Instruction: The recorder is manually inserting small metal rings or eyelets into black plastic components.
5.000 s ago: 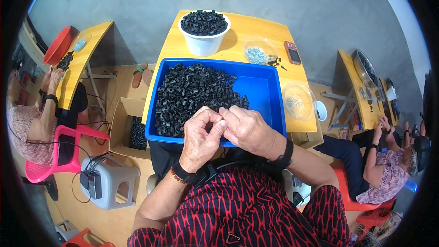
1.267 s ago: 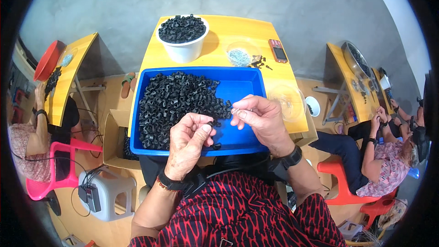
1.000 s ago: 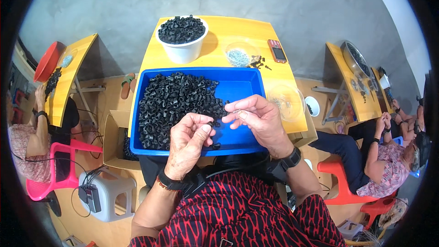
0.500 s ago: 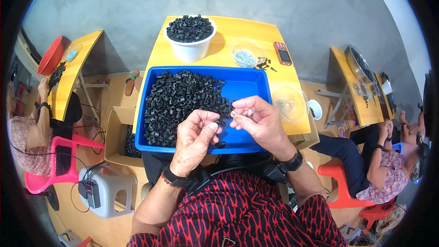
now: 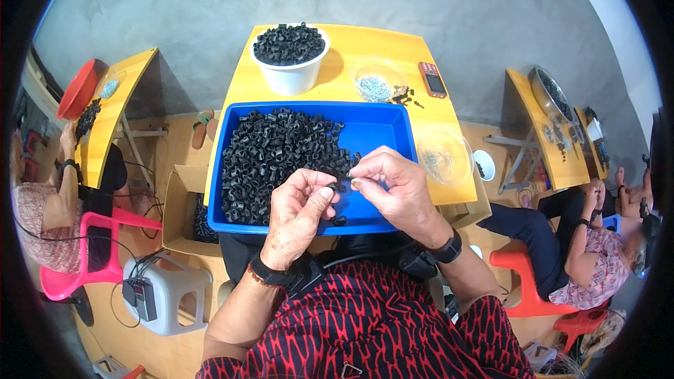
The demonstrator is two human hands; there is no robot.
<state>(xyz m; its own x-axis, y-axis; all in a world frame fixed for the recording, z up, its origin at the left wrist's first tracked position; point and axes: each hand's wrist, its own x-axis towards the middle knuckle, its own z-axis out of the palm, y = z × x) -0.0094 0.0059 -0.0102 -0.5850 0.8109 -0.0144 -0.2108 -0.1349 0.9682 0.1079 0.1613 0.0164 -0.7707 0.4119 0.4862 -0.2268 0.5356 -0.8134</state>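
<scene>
Over the front of a blue tray (image 5: 382, 114), my two hands are close together. My left hand (image 5: 296, 212) is closed, with a small black plastic part (image 5: 332, 186) pinched between thumb and forefinger. Just to its right, my right hand (image 5: 394, 188) is closed in a pinch, thumb and forefinger nearly meeting. Whatever is between those fingertips is too small to make out. A heap of small black hollow plastic parts (image 5: 274, 147) fills the left and middle of the tray.
A white bucket (image 5: 288, 78) heaped with black parts stands at the back left of the yellow table (image 5: 358, 38). Toward the right are a clear bowl of screws (image 5: 373, 87), loose black pieces (image 5: 404, 95), a red phone (image 5: 432, 81) and another clear bowl (image 5: 449, 161). People sit at both sides.
My right hand has moved slightly left, bringing its fingertips closer to the left hand's. The left hand stays almost in place, still pinching the black part.
</scene>
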